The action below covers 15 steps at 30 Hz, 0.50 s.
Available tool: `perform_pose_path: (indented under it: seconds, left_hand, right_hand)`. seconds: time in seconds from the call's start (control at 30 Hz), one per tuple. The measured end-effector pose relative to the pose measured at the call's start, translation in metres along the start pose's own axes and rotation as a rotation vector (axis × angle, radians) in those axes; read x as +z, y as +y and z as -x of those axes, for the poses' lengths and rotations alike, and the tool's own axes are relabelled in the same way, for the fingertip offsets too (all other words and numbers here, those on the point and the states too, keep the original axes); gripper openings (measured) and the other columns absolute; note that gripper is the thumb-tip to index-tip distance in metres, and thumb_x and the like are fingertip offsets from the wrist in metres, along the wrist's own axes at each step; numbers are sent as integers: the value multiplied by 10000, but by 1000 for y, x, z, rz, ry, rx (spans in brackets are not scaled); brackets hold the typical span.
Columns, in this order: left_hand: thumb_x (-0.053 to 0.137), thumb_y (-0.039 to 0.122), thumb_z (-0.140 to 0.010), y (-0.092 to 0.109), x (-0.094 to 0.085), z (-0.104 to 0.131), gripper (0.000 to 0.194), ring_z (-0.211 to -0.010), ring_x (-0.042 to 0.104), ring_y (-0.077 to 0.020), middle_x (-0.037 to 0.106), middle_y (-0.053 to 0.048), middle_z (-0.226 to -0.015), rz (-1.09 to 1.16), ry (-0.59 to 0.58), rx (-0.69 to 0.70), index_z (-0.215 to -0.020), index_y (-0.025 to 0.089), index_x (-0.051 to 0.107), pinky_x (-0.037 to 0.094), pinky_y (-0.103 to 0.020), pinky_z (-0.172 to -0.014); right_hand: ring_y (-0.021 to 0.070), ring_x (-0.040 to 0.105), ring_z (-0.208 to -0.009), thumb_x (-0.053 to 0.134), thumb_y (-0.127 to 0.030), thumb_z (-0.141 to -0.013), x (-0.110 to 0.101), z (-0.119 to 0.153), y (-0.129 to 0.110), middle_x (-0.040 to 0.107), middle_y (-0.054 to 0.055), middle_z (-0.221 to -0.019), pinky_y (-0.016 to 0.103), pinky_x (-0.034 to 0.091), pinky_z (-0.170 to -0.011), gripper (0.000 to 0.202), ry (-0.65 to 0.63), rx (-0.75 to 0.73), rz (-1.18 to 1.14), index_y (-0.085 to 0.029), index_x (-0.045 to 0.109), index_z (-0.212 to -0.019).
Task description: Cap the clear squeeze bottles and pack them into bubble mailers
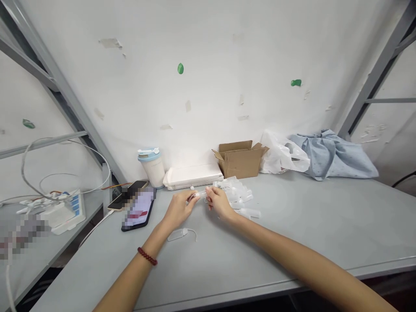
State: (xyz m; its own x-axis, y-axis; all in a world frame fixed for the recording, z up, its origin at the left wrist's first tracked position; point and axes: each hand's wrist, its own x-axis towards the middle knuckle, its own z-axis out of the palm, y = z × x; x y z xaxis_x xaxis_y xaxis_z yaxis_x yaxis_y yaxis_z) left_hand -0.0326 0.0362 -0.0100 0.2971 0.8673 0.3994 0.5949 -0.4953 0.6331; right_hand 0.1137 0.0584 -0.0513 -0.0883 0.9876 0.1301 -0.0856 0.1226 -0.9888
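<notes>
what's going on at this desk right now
A person's left hand and right hand hold a small clear plastic piece between them, above the grey table; its details are too small to make out. A pile of similar translucent pieces lies beside the right hand, in front of an open cardboard box. A separate piece with a thin curved tail lies on the table near the left wrist.
</notes>
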Motion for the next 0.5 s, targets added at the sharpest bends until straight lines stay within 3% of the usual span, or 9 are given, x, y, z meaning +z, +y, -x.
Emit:
perform_pose_path:
  seconds: [0.3,0.4,0.5]
  left_hand:
    - [424,490,-796,-5,-6,-4,395,-576,490,-139,543,-9,-611,244,-263,-258,-629,149,535,397,-258,-590]
    - [418,499,-792,-4,-6,-3,411,-529,452,-128,491,13,-541,240,-247,-255,-600,151,523,371,-253,-554]
    - [410,453,-812,-3,-4,-2,385,-545,454,-128,495,15,-550,127,-168,-162,-580,160,500,354,-244,-544]
  right_hand:
    - [82,384,-404,450,-475,-815,2,8,2,380,-68,-513,212,347,-374,306,-15,-133,36,-190,467,-707]
    - [73,357,-379,475,-503,-792,-1,5,-1,363,-73,-482,209,323,-360,338,-46,-116,47,-183,482,-683]
    - [65,337,-363,516,-502,-760,-4,3,-5,343,-78,-446,205,316,-352,349,-59,-101,51,-180,473,-634]
